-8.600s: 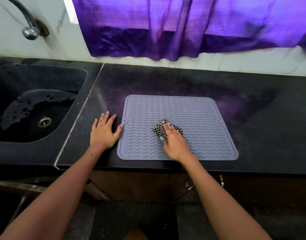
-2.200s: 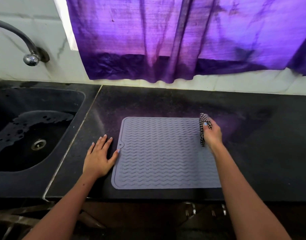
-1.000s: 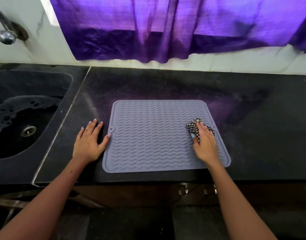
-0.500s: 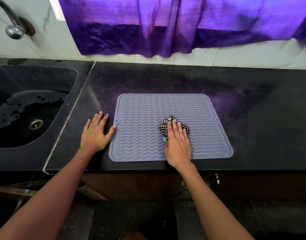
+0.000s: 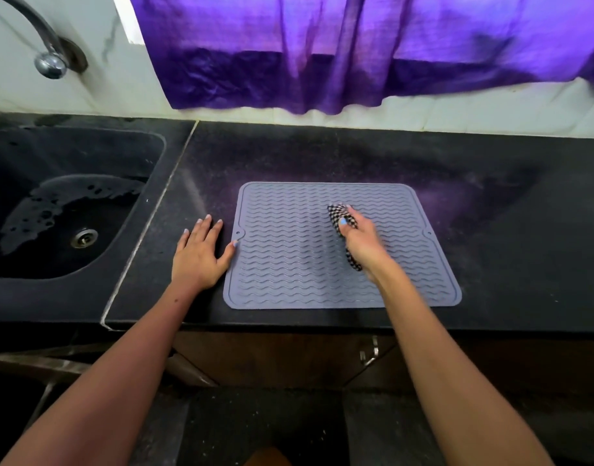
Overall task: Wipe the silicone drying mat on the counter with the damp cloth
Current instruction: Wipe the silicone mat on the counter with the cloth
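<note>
**Mat wipe: mid-task, completion not verifiable**

- Silicone drying mat (image 5: 305, 264): grey, ridged, lying flat on the black table (image 5: 490, 230), near its front edge.
- Damp cloth (image 5: 339, 216): checked, bunched, on the mat right of centre.
- Right hand (image 5: 363, 243): fingers curled round the cloth, thumb on top.
- Left hand (image 5: 198, 257): spread flat on the table, thumb touching the mat's left edge, apparently bracing it.
- Progress: wiping under way; no residue or wet streaks discernible, so which areas remain cannot be told.
</note>
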{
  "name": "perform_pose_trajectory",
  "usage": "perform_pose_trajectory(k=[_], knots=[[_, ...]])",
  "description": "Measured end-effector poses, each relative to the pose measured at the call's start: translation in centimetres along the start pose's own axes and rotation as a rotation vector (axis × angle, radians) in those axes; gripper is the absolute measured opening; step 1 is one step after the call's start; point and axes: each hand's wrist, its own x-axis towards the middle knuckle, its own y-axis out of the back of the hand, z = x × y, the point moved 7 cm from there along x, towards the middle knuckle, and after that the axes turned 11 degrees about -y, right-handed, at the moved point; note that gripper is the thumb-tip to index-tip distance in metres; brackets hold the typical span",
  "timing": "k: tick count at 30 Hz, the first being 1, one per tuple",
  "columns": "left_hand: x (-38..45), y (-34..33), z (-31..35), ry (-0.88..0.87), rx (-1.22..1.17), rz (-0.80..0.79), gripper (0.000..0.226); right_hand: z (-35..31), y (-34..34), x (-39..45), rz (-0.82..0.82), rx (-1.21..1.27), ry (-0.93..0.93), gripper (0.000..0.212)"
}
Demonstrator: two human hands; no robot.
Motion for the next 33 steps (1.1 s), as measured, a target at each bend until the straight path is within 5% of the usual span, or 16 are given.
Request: perform_pose_trajectory(k=[7,14,17,19,26,29,33], knots=[[0.1,-0.1,-0.1,-0.01,0.0,0.01,0.074,3.3,-9.7,-3.0,0.099,-0.875,0.484,0.07],[0.0,0.0,-0.1,-0.012,0.005,0.033,0.072,2.4,-9.8,-1.4,-0.047,-0.826,0.397,0.066],[0.0,0.2,0.1,-0.012,-0.001,0.024,0.071,0.5,-8.6,-0.2,-0.321,-0.333,0.066,0.051],[0.0,0.3,0.2,-0.014,-0.009,0.026,0.068,-1.3,-7.6,0.1,-0.265,-0.117,0.002,0.045],[0.2,-0.1,-0.2,-0.01,-0.014,0.031,0.062,1.2,-15.0,-5.7,0.046,-0.867,0.478,0.07],[0.3,-0.2,-0.4,-0.013,-0.005,0.036,0.063,2.0,-15.9,-6.1,0.141,-0.925,0.552,0.075],[0.3,-0.4,-0.4,-0.02,0.001,0.035,0.07,1.6,-15.8,-5.0,0.046,-0.958,0.584,0.071]])
